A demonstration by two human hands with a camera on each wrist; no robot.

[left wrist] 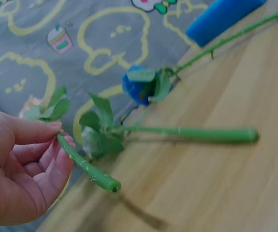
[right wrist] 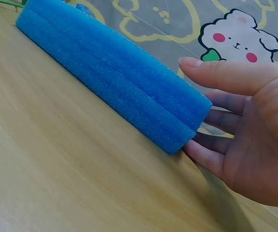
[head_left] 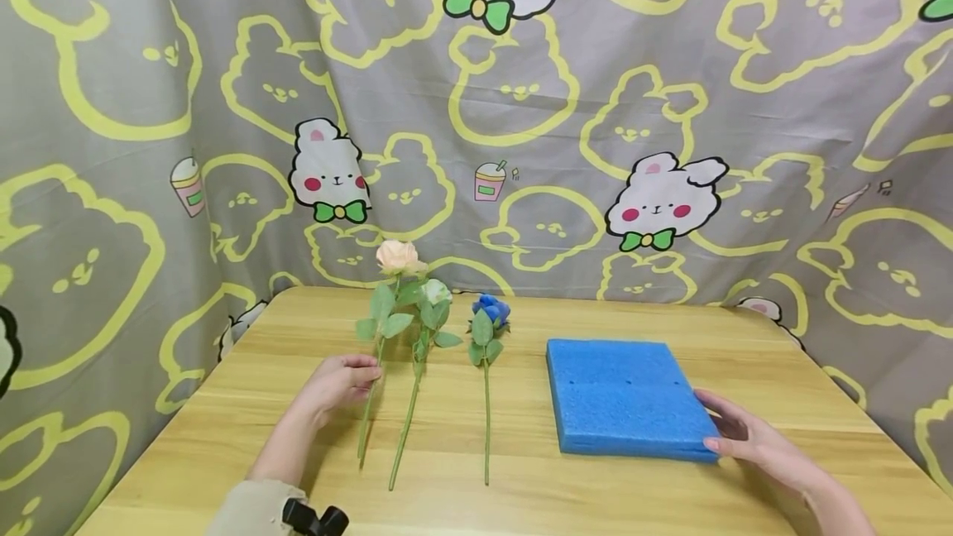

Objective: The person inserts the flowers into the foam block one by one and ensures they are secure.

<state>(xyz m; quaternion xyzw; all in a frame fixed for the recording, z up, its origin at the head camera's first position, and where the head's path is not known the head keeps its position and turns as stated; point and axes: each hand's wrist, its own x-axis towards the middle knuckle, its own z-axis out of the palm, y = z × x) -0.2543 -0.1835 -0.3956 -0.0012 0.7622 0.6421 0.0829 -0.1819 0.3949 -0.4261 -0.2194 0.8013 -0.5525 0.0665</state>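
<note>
Pinching the peach rose (head_left: 398, 257) by its stem (left wrist: 88, 168) at left, beside the white rose (head_left: 436, 292), is the left hand (head_left: 338, 385); only its wrist view shows the cut end (left wrist: 112, 185). At right, the right hand (head_left: 748, 433) touches the blue foam block (head_left: 625, 412) with extended fingers (right wrist: 223, 121); dark dots (head_left: 629, 382) on top show only from the head.

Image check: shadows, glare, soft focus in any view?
Head: brightest, no strong glare on the table. Left wrist: dimmer; the peach rose beyond the left hand looks soft, and the held stem casts a shadow. Right wrist: also dimmer; a dark shadow on the table near the right hand, blue foam block reasonably sharp.
</note>
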